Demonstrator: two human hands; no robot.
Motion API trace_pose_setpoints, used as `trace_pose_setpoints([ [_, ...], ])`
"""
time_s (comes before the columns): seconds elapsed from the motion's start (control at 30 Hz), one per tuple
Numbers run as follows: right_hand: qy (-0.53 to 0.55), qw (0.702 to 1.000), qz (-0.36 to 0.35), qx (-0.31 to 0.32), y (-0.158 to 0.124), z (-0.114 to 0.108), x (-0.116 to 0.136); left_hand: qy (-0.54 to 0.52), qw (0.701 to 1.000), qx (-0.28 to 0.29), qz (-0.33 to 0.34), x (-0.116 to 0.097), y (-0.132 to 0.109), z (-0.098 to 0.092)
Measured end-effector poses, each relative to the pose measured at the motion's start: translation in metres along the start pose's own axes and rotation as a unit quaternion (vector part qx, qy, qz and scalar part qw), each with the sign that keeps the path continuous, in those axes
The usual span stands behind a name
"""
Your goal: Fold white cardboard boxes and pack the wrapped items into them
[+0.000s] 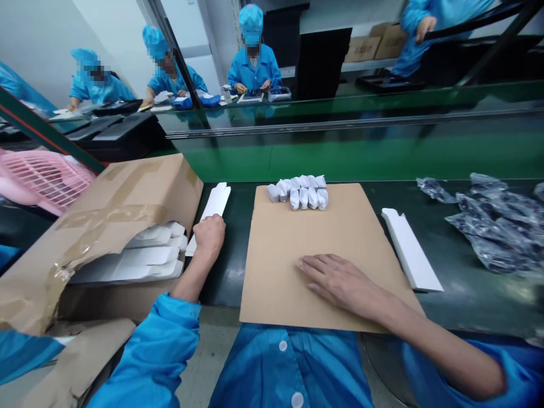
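Observation:
My left hand (pixel 209 233) is closed in a fist over the right edge of a flat white carton (pixel 216 199), on the dark bench left of the cardboard sheet. Its fingertips are hidden, so whether they pinch the carton does not show. My right hand (pixel 334 280) lies palm down with fingers stretched out on the brown cardboard sheet (pixel 276 266). Along the sheet's far edge, small white wrapped packets (pixel 302 197) sit in two rows. Another white carton (pixel 410 249), long and narrow, rests against the sheet's right side.
At left stands a torn, taped cardboard box (pixel 140 175) holding several white cartons (pixel 131 263). A pink plastic basket (pixel 46 175) is behind it. Clear plastic bags with dark contents (pixel 501 221) are heaped at right. Across the green conveyor ledge (pixel 306 156), several people in blue work.

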State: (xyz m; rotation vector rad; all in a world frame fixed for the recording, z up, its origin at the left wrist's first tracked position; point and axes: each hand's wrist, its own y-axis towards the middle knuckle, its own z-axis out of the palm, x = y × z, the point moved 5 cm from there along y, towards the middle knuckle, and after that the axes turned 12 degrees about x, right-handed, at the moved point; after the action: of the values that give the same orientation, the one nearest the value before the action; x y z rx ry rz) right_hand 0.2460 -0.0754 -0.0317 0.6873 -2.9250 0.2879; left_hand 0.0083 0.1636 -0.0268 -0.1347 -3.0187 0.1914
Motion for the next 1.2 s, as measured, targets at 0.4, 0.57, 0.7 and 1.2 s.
trace_pose_setpoints([
  [0.4,0.652,0.728,0.065,-0.201,0.067,-0.028,0.024,-0.173,0.918,-0.216,0.285,-0.060,-0.171,-0.022],
  [0.57,0.622,0.778,0.011,-0.088,0.045,-0.047,0.003,-0.415,0.818,-0.211,0.338,-0.030,-0.205,-0.054],
  [0.7,0.450,0.887,-0.079,0.067,0.017,-0.061,0.002,-0.533,0.790,0.109,0.283,-0.016,-0.153,-0.055],
  [1.2,-0.096,0.986,0.007,-0.135,0.016,-0.054,0.038,-0.514,0.783,0.227,0.268,-0.035,-0.121,-0.023],
])
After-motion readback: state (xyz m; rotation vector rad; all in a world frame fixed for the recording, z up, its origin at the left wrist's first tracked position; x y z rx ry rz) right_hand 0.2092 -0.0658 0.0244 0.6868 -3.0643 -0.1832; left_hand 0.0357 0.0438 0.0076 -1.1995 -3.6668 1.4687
